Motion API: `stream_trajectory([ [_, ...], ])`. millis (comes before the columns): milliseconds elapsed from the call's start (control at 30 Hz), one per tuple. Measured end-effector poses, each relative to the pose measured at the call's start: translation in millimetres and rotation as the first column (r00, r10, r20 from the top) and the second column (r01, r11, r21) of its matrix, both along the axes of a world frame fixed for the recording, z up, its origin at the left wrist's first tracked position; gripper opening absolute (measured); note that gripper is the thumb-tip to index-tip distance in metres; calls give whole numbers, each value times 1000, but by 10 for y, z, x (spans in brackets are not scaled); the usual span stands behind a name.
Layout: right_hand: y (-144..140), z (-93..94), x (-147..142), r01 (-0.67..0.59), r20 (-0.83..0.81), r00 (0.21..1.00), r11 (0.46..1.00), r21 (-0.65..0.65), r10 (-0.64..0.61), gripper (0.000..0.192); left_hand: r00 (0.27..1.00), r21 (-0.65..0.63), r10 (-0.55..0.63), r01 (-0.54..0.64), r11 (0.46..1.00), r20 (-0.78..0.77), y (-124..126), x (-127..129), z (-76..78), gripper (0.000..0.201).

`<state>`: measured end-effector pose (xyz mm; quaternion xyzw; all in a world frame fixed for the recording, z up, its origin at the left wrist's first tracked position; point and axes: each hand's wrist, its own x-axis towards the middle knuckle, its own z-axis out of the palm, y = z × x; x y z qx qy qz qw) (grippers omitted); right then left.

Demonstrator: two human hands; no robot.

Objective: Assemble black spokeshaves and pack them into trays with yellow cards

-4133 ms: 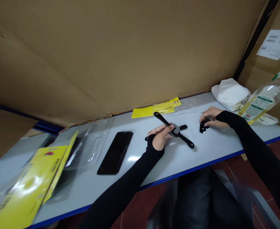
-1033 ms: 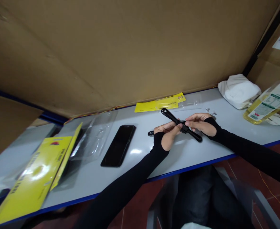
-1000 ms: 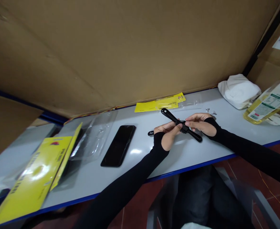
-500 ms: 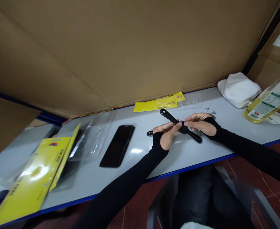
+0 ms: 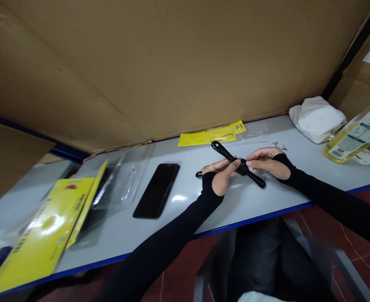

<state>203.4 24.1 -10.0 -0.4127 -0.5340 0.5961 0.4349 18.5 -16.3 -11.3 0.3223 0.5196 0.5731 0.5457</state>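
Note:
My left hand [image 5: 221, 173] is closed around the middle of a black spokeshave [image 5: 221, 150], thumb on top. The tool is held slantwise above the table, one handle toward the back left and the other toward the front right. My right hand [image 5: 265, 161] pinches its thumb and fingertips together at the right side of the spokeshave's centre. Whatever is between those fingertips is too small to make out. A black handle end [image 5: 199, 174] shows on the table beside my left hand, the rest of it hidden. Small silver metal pieces [image 5: 275, 144] lie behind my right hand.
Left of my hands lies a black phone [image 5: 156, 191]. Yellow packaging cards [image 5: 49, 230] and clear plastic [image 5: 124, 180] cover the table's left part. Another yellow card [image 5: 194, 139] lies at the back. A white cloth bundle [image 5: 317, 119] and a bottle of yellow liquid [image 5: 355, 136] stand right.
My right fingertips have shifted slightly right, off the spokeshave's centre, so a round part there shows more. My left hand keeps its hold. The view has moved a little.

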Motion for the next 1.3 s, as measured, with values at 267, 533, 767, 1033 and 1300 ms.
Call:
stream_trajectory([
  [267, -11, -4, -3, -14, 21, 1000, 1000, 21, 13, 40, 1000, -12, -7, 7, 1000, 19, -12, 3, -3, 41],
  [533, -36, 4, 8, -25, 55, 998, 997, 77, 20, 38, 999, -24, 17, -17, 1000, -31, 3, -5, -54, 37],
  [767, -37, -36, 75, 29, 276, 952, 940, 341, -130, 27, 999, -26, 17, -18, 999, -49, 13, -28, -46, 38],
  [1033, 542, -16, 884, 129, 643, 541, 809, 573, -541, 27, 996, -4, 20, -21, 1000, -82, 15, -71, -68, 41],
  [1300, 781, -154, 1132, -223, 848, 395, 858, 463, -355, 23, 999, -16, 7, -8, 1000, -37, 56, -75, -140, 47],
])
